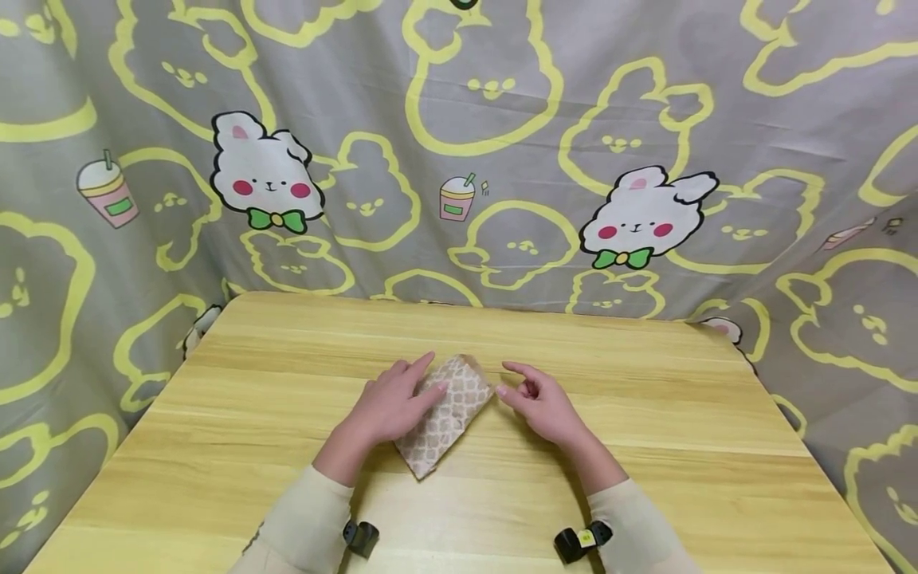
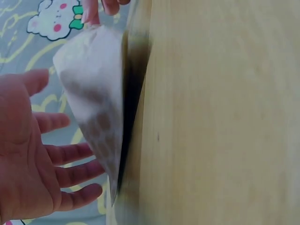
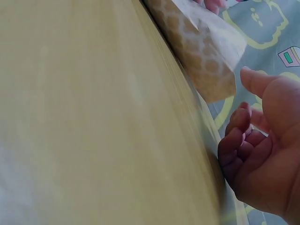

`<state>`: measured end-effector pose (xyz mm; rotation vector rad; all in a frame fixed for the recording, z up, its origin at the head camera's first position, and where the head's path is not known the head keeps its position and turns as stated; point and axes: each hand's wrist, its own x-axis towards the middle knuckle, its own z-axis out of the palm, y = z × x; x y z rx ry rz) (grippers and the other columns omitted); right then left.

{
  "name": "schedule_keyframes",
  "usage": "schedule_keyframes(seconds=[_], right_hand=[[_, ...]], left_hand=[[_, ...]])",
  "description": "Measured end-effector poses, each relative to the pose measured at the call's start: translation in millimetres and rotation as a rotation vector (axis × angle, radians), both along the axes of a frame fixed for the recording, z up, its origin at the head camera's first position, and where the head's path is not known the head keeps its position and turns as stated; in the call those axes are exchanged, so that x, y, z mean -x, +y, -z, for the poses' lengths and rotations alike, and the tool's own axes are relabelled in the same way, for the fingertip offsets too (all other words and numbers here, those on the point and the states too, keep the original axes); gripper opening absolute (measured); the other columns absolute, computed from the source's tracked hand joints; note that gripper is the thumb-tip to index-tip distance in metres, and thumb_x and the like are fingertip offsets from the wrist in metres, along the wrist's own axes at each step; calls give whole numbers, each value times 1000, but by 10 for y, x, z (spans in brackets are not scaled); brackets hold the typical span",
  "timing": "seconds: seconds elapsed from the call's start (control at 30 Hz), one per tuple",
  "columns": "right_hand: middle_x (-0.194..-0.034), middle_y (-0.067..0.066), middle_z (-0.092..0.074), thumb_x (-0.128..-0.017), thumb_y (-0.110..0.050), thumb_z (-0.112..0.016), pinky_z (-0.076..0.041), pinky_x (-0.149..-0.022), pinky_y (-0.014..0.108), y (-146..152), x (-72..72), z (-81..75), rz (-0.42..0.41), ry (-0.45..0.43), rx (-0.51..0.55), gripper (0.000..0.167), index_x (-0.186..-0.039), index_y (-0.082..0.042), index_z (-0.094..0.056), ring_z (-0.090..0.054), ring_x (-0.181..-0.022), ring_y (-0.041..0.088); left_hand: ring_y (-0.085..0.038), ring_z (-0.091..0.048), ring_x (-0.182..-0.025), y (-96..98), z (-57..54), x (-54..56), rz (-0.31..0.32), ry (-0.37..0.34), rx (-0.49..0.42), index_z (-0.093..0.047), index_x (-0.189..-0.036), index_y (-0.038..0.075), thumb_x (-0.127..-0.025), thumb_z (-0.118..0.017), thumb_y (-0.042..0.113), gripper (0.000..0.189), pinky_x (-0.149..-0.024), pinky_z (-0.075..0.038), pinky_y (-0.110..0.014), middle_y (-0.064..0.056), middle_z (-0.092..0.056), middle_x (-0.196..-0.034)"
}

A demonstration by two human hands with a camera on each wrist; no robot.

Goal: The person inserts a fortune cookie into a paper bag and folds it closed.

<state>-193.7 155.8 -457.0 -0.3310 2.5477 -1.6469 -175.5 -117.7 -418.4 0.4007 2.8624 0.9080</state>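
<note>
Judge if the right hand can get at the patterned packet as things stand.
Likely yes: the right hand is right by the packet's right-hand side, its thumb and index finger pointing that way, with nothing visible between. The left hand is at the opposite side.

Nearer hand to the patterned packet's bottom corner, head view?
Left. The left hand overlaps the packet along its left edge, up from that corner; the right hand is farther, beside the upper-right corner.

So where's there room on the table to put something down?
The table is bare left of the left grip, right of the right grip, and behind the bag, up to the curtain. It's crowded in the middle, where the bag lies between both grips.
</note>
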Motion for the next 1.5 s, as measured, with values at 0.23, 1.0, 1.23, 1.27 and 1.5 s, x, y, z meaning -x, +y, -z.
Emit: schedule_keyframes(seconds=[0.23, 1.0, 1.23, 1.27, 1.5], right_hand=[[-76, 9, -59, -93, -27, -74, -47, -53, 28, -21, -48, -2, -21, -79, 37, 67, -148, -2, -44, -56, -61, 21], [-105, 13, -63, -85, -27, -83, -54, -59, 36, -230, -109, -42, 92, -159, 146, 74, -146, -3, -48, -64, -71, 23], [-105, 15, -61, -80, -14, -86, -53, -63, 28, -212, -126, -72, 165, -131, 248, 71, -141, -1, -52, -60, -81, 20], [-105, 15, -61, -80, -12, -86, -52, -65, 26, -209, -130, -79, 173, -128, 262, 69, -140, -1, -53, -59, -83, 20], [-103, 14, -64, -78, -2, -85, -52, -70, 23, -200, -131, -122, 186, -66, 332, 52, -126, 1, -64, -59, -84, 20]], left_hand=[[-39, -47, -130, 11, 30, -31, 15, -23, -43, -32, -158, 12, -102, -48, 48, 68, -103, -37, -56, -23, -48, -144], [-15, -59, -88, 137, 102, 32, 80, -40, -295, -21, -160, 9, -99, -62, 34, 77, -78, -50, -39, -7, -63, -111], [-16, -58, -83, 170, 91, 22, 59, -38, -404, -24, -159, 10, -94, -70, 31, 83, -72, -50, -36, -6, -59, -112], [-16, -57, -83, 175, 85, 21, 57, -39, -425, -24, -159, 10, -93, -72, 31, 84, -71, -50, -36, -6, -58, -111], [-18, -56, -80, 213, 28, 28, 34, 0, -484, -29, -157, 10, -88, -79, 27, 88, -67, -51, -34, -4, -53, -103]])
